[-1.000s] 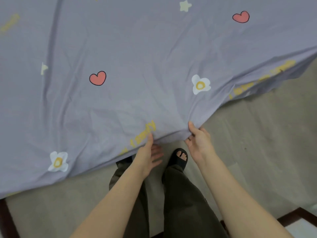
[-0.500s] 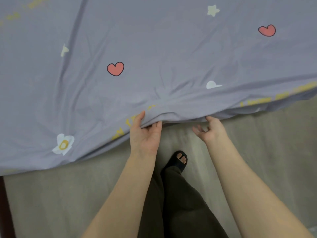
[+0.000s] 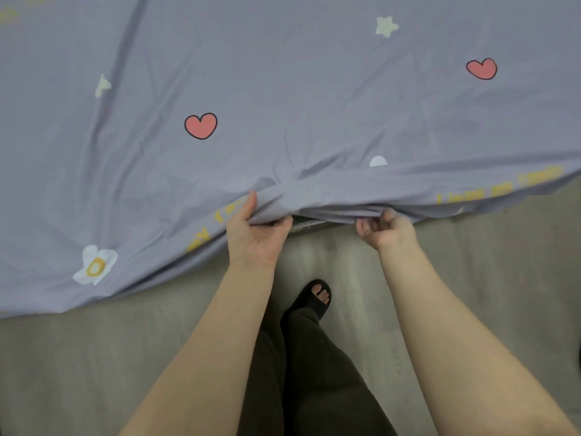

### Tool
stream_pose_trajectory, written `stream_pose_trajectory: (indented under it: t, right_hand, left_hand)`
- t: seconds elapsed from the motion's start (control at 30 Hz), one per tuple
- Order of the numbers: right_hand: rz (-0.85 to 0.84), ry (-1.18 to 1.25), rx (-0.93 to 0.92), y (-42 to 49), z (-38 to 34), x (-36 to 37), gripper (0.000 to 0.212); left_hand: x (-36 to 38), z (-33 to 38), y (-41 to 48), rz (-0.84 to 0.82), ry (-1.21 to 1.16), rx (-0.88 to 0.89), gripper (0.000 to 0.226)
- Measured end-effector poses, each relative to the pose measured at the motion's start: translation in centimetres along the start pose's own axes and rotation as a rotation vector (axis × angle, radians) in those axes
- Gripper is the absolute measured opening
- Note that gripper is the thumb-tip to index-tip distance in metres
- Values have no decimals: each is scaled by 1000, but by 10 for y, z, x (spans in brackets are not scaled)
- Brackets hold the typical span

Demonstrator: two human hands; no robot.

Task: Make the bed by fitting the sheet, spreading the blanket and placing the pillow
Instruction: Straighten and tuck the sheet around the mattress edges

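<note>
A lilac sheet [image 3: 283, 89] printed with red hearts, white flowers, stars and yellow lettering covers the bed across the upper half of the view. Its near edge hangs over the bed's side. My left hand [image 3: 256, 234] pinches that edge, thumb on top and fingers curled under the fabric. My right hand [image 3: 385, 228] grips the same edge a little to the right, fingers curled beneath it. Between my hands the lifted hem shows a strip of striped mattress fabric [image 3: 306, 223]. No blanket or pillow is in view.
Grey wood-look floor [image 3: 94, 357] runs along the near side of the bed. My legs in dark trousers and one black open-toed sandal [image 3: 311, 297] stand close to the bed edge.
Both hands have lifted the sheet's edge upward and closed on it. The right hand went from loosely open under the hem to curled around it. The striped mattress fabric has come into sight.
</note>
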State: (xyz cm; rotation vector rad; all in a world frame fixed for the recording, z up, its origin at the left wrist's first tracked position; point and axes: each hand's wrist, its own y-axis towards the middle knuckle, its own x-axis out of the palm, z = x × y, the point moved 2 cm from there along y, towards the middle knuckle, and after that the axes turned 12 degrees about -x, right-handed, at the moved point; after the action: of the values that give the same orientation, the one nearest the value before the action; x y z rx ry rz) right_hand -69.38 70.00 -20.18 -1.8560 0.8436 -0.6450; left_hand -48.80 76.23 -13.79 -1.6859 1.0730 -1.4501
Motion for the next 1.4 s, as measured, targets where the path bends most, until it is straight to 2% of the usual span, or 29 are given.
stream_pose_trajectory:
  t: [0.07, 0.13, 0.23, 0.27, 0.3, 0.33, 0.4, 0.47, 0.57, 0.6, 0.63, 0.7, 0.73, 0.77, 0.8, 0.83, 0.9, 0.93, 0.97, 1.0, 1.07, 1.1, 1.13, 1.2, 1.23, 1.3, 1.4]
  right_hand:
    - [-92, 193, -65, -9, -6, -7, 23]
    - [-192, 305, -170, -16, -15, -19, 40]
    - [-336, 223, -278, -21, -28, -45, 49]
    - [-357, 159, -264, -22, -30, -54, 60]
    - [-371, 73, -241, -22, -32, -63, 60]
    - [-383, 1, -204, -21, -33, -71, 49]
    - [-362, -77, -156, -11, -37, -87, 27]
    - [-278, -83, -180, 4, -45, -94, 30]
    - [-151, -137, -171, 22, -48, -87, 48]
    - [-107, -196, -144, 29, -47, -84, 56]
    - [-79, -266, -119, 35, -46, -80, 54]
    - [-18, -392, -72, 48, -42, -76, 31]
    - [16, -449, -58, 54, -40, -73, 22]
    - [64, -507, -47, 58, -38, -70, 15]
    - [115, -549, -33, 62, -37, -71, 15]
    - [175, -566, -25, 67, -35, -70, 20]
    - [291, -571, -42, 70, -33, -69, 19]
    - [327, -646, -75, 72, -33, -68, 12]
    - [364, -801, -171, 65, -35, -64, 13]
    - [421, -1038, -340, 63, -38, -62, 25]
    - [567, -1136, -738, 46, -42, -48, 45]
    - [497, -1165, -1002, 36, -40, -38, 52]
    - [301, -1277, -1258, 28, -35, -25, 55]
    - [-185, -1600, -1540, 14, -16, 1, 59]
    - [-366, -1754, -1591, 11, -5, 14, 60]
    - [-600, -1980, -1563, 2, 23, 37, 63]
    - [-864, -2186, -1515, -18, 79, 75, 64]
  left_hand:
    - [-9, -6, 4, 65, 26, 24, 34]
    - [-24, -14, 6, 146, 42, 43, 32]
    - [-56, -26, 9, 248, 22, 40, 37]
    - [-68, -29, 10, 263, 21, 32, 44]
    - [-79, -33, 9, 275, 26, 23, 48]
    - [-89, -37, 8, 285, 36, 7, 50]
    - [-106, -43, 9, 270, 29, -41, 49]
    - [-117, -44, 11, 245, 4, -67, 48]
    - [-130, -39, 20, 369, 128, -59, 41]
    - [-134, -36, 23, 437, 200, -69, 40]
    - [-137, -31, 26, 509, 268, -83, 40]
    - [-139, -18, 27, 691, 422, -80, 40]
    - [-140, -10, 26, 838, 528, -38, 44]
    - [-140, -1, 23, 1013, 678, 54, 52]
    - [-139, 10, 19, 1156, 870, 219, 62]
    - [-135, 20, 14, 1202, 1047, 444, 73]
    - [-126, 32, 3, 1113, 1439, 815, 79]
    - [-122, 36, 1, 1055, 1647, 887, 77]
    - [-123, 42, 2, 1010, 1824, 898, 74]
    - [-123, 50, 4, 987, 1970, 883, 71]
    - [-125, 69, 12, 979, 2190, 783, 69]
    - [-126, 78, 17, 967, 2278, 703, 68]
    - [-129, 85, 22, 934, 2355, 622, 68]
    - [-136, 91, 27, 818, 2493, 541, 71]
    - [-139, 90, 27, 746, 2579, 547, 72]
    - [-142, 84, 24, 585, 2721, 631, 74]
    - [-134, 75, 19, 271, 2685, 656, 69]
